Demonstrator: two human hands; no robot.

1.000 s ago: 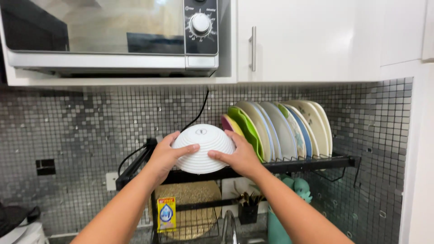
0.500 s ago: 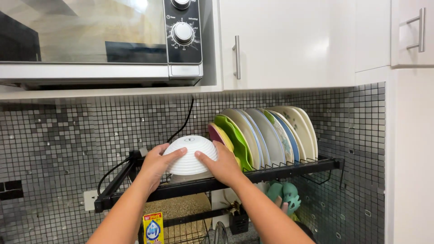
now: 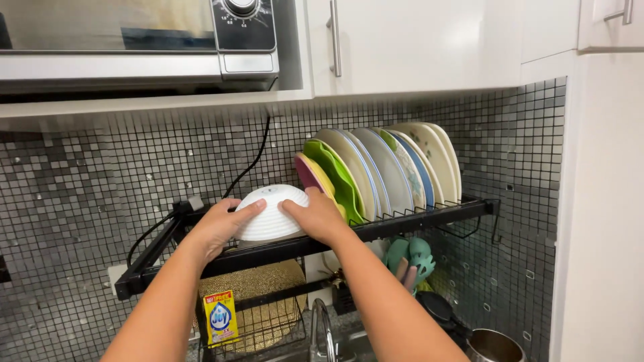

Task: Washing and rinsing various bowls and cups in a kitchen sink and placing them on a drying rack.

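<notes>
Hands clamp the white ribbed bowl from both sides: your left hand cups its left flank, your right hand presses its right. You hold it upside down on the black dish rack, near the rack's left end by the front rail. Just beside it to the right, upright plates stand in a row, a pink plate nearest your right hand.

White ribbed bowl (upside down) on black dish rack.
</notes>
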